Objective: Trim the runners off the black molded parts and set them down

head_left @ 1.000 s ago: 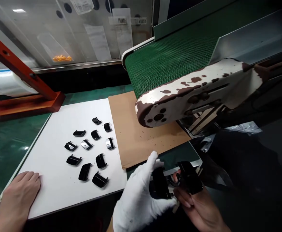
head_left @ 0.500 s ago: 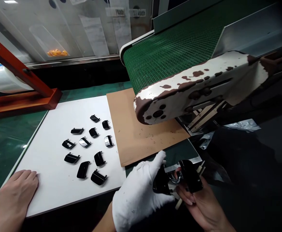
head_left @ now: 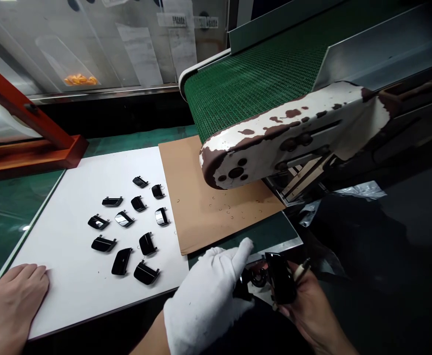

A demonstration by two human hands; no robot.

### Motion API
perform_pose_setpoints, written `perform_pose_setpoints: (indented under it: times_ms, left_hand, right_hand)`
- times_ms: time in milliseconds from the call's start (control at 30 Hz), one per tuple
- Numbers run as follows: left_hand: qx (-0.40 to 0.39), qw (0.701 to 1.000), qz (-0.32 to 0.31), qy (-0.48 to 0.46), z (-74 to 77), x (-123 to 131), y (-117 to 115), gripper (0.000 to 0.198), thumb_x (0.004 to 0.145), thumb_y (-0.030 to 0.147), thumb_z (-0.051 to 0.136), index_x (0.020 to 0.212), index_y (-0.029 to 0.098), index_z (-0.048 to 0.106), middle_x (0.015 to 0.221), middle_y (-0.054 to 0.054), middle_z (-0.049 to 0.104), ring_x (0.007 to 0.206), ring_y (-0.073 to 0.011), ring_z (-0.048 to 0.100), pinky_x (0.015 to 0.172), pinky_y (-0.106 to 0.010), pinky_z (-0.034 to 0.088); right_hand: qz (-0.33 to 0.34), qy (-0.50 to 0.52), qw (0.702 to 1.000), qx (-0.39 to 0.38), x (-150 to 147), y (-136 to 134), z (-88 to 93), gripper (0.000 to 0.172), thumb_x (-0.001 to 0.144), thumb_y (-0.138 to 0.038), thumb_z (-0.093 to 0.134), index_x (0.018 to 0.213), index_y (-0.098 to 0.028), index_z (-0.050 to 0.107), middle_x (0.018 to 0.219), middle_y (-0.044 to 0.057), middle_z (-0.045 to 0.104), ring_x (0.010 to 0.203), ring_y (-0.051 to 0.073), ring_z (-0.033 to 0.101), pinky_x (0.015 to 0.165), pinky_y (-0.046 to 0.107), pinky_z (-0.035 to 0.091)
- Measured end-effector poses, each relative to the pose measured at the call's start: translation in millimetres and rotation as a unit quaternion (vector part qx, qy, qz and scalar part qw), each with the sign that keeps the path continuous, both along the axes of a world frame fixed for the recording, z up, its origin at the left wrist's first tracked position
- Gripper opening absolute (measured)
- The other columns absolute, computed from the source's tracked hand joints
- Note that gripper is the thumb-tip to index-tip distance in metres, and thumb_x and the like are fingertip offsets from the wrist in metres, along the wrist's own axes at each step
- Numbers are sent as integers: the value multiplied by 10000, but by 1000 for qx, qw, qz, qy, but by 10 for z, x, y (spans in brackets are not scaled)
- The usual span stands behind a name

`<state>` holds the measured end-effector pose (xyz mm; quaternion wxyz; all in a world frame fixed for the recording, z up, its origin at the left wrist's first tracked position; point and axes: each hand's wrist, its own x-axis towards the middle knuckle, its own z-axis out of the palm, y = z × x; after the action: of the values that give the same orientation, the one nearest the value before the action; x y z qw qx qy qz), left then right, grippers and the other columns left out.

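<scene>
My left hand (head_left: 204,296), in a white glove, is closed round a small black plastic part (head_left: 242,290) that is mostly hidden behind its fingers. My bare right hand (head_left: 306,310) grips a glossy black plastic part (head_left: 279,278) and a cream-handled stick (head_left: 302,270). A dark ring-shaped piece (head_left: 256,277) sits between the two parts. Both hands are held just off the table's near edge, below the conveyor's end.
Several black parts (head_left: 127,227) lie spread on a white sheet (head_left: 71,276). Another person's bare hand (head_left: 11,305) rests flat on its near left corner. Brown cardboard (head_left: 208,217) lies under the green conveyor belt (head_left: 253,84) and its worn white end plate (head_left: 286,133). An orange frame (head_left: 34,143) stands far left.
My two hands have dropped a little and drawn together, and the glove now covers more of the left part. The other person's hand and the parts on the sheet stay put.
</scene>
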<state>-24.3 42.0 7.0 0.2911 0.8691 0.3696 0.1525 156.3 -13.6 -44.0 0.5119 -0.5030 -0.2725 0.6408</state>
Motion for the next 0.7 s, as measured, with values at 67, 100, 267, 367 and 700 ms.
perform_pose_setpoints:
  times_ms: [67, 100, 267, 367, 700]
  left_hand:
    - [-16, 1000, -4, -15, 20, -13, -20, 715, 768, 250, 679, 1405, 289, 357, 1137, -64, 673, 940, -267, 666, 839, -385, 550]
    - [-29, 999, 0, -34, 20, -27, -40, 677, 796, 288, 668, 1402, 310, 366, 1175, -52, 658, 996, -261, 650, 867, -376, 541]
    - [-61, 993, 26, -101, -111, -93, -188, 358, 931, 350, 563, 1271, 242, 528, 1274, -87, 579, 1093, -244, 593, 920, -436, 513]
    - [-61, 992, 40, -102, -252, -155, -256, 274, 951, 307, 549, 1196, 188, 570, 1250, -99, 576, 1034, -224, 612, 876, -432, 531]
    - [12, 976, 187, -111, -247, -1805, -34, 338, 969, 384, 491, 1196, 141, 557, 1213, -94, 598, 990, -236, 645, 823, -435, 525]
  right_hand:
    - [20, -11, 1000, 7, 39, 1, 19, 413, 579, -536, 836, 708, -160, 720, 434, -46, 465, 361, 45, 311, 351, 194, 230]
    - [23, -15, 1000, 12, 53, 3, 29, 370, 623, -512, 822, 707, -167, 718, 447, -41, 477, 372, 47, 324, 357, 192, 237]
    - [15, 9, 1000, 6, 40, 5, 53, 357, 593, -498, 840, 604, -171, 695, 548, 14, 581, 480, 86, 432, 414, 198, 321]
    - [13, 45, 999, -27, -5, -22, -9, 352, 605, -519, 816, 642, -189, 698, 575, 18, 631, 401, 48, 335, 355, 171, 201]
    - [46, 27, 998, 18, -325, -116, -168, 592, 513, -808, 664, 502, -232, 526, 469, -38, 428, 354, 68, 223, 322, 248, 249]
